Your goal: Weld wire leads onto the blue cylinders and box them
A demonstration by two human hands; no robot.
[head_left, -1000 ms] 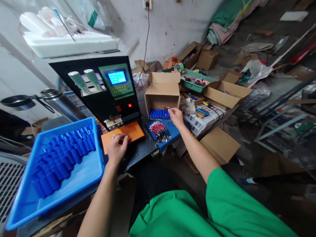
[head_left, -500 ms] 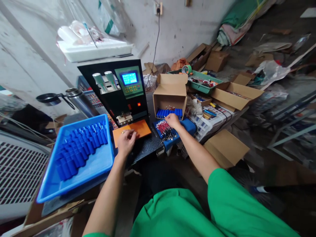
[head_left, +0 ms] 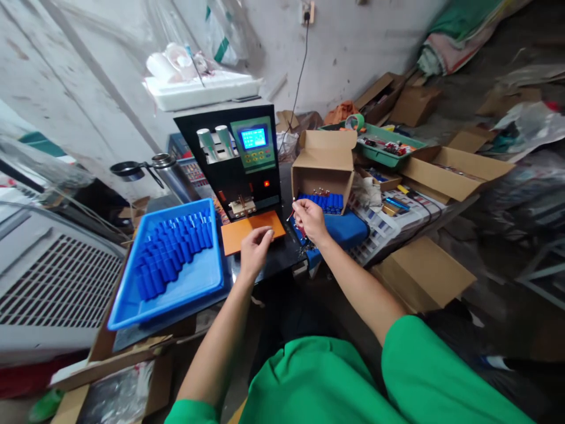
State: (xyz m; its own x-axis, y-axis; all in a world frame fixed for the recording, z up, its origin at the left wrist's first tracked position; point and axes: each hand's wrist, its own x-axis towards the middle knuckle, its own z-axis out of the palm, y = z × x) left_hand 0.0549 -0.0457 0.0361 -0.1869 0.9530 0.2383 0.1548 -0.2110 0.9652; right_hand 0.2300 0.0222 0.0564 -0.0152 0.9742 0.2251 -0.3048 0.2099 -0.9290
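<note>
My left hand [head_left: 255, 248] rests on the near edge of an orange pad [head_left: 241, 231] in front of a black spot-welding machine [head_left: 241, 160]. Its fingers are curled together and nothing shows in them. My right hand [head_left: 309, 220] is raised just right of the pad and pinches a thin red wire lead [head_left: 293, 213] between thumb and fingers. Below it lies a blue lid [head_left: 346, 231] with a bundle of such leads, mostly hidden by the hand. A blue tray [head_left: 132, 306] of blue cylindrical cells sits to my left.
An open cardboard box [head_left: 324, 168] with blue cells stands behind my right hand. Further right are a green tray [head_left: 375, 154], more cardboard boxes [head_left: 454, 168] and small parts. A metal flask [head_left: 170, 174] and a grille [head_left: 53, 282] are at the left.
My right hand went from the cells in the box to the wire bundle, then lifted with one red lead. My left hand stayed on the orange pad. The view swung left.
</note>
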